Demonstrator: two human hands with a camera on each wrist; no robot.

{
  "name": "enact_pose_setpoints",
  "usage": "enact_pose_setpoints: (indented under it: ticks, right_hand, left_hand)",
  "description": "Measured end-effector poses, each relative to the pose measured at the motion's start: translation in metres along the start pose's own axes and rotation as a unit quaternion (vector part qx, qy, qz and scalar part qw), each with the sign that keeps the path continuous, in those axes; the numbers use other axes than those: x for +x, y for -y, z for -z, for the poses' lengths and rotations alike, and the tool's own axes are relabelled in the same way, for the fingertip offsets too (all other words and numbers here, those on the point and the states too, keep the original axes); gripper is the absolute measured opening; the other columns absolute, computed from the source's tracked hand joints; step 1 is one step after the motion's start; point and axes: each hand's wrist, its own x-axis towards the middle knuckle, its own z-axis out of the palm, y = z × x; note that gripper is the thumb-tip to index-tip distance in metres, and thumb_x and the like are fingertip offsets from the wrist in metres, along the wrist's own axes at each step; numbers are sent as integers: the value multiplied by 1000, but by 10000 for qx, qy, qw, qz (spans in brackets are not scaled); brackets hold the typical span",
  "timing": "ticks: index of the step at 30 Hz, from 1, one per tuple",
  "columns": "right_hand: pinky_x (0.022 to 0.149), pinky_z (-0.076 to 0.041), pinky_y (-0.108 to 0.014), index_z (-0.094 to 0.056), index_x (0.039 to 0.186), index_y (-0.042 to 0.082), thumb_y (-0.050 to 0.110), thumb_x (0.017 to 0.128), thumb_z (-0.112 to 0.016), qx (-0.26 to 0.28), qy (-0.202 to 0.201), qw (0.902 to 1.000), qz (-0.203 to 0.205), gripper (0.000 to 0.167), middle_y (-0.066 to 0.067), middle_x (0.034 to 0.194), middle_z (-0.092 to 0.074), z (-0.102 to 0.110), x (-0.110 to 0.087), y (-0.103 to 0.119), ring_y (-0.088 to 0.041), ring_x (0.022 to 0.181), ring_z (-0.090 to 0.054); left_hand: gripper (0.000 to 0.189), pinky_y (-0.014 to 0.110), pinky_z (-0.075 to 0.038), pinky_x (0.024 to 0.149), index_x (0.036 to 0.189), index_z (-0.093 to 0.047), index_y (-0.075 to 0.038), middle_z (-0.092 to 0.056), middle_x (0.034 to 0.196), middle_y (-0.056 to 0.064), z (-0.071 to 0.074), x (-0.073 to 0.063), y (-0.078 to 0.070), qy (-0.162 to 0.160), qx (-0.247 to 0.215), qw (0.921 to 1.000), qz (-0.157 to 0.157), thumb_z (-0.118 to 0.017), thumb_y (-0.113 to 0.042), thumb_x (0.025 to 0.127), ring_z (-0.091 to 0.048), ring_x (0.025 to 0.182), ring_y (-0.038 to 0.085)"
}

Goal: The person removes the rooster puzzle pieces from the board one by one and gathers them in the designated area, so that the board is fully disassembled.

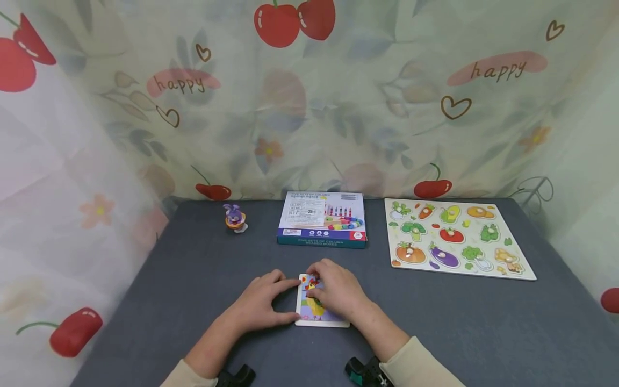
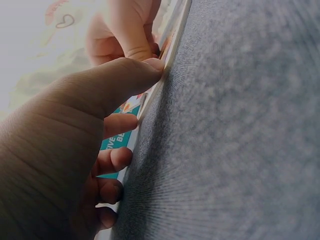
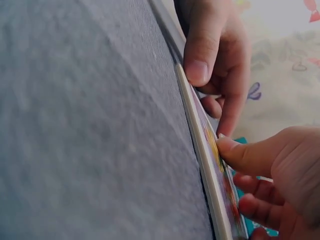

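A small white-edged picture puzzle [image 1: 319,323] lies flat on the grey tabletop, printed with a yellow, red-topped bird figure on blue and purple. My left hand [image 1: 258,303] is at its left side. Its thumb touches the near corner and its forefinger reaches the far corner, both fairly straight. My right hand [image 1: 340,290] covers the puzzle's right part. The right thumb [image 3: 240,155] rests on the picture, while the other fingers curl at the far edge. Under the right palm, part of the picture is hidden.
Behind the hands stands a flat boxed set [image 1: 321,219] with bead pictures. To the right lies a vegetable puzzle board [image 1: 464,239]; a small purple figurine [image 1: 235,217] is at the back left. A patterned curtain [image 1: 290,129] hangs along the table's back edge.
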Motion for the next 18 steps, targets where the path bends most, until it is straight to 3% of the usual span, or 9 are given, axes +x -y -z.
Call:
enact_pose_setpoints:
  ticks: [7, 13, 18]
  right_hand:
    - [82, -51, -36, -76, 116, 11, 18, 88, -82, -33, 145, 9995, 292, 29, 2, 103, -62, 7, 0, -2, -14, 90, -60]
    - [78, -51, -33, -77, 116, 13, 23, 88, -82, -343, -40, 9981, 512, 30, 4, 101, -61, 14, 0, -2, -11, 86, -59]
    - [81, -52, -33, -76, 117, 15, 27, 88, -83, -166, -141, 9987, 468, 32, 5, 101, -60, 30, -3, 3, -11, 89, -58]
  left_hand:
    - [72, 36, -38, 81, 144, -61, -29, -47, 105, -12, -1, 0, 2, -14, 8, 10000, -13, -72, -68, 85, -46, 88, 9]
    - [73, 36, -38, 82, 145, -60, -29, -48, 106, -11, -2, 1, 1, 34, -16, 10000, 26, -71, -69, 85, -46, 89, 9]
    - [73, 35, -37, 81, 144, -61, -29, -48, 106, -12, -1, 1, 1, 74, -13, 10000, 65, -70, -70, 84, -46, 89, 9]
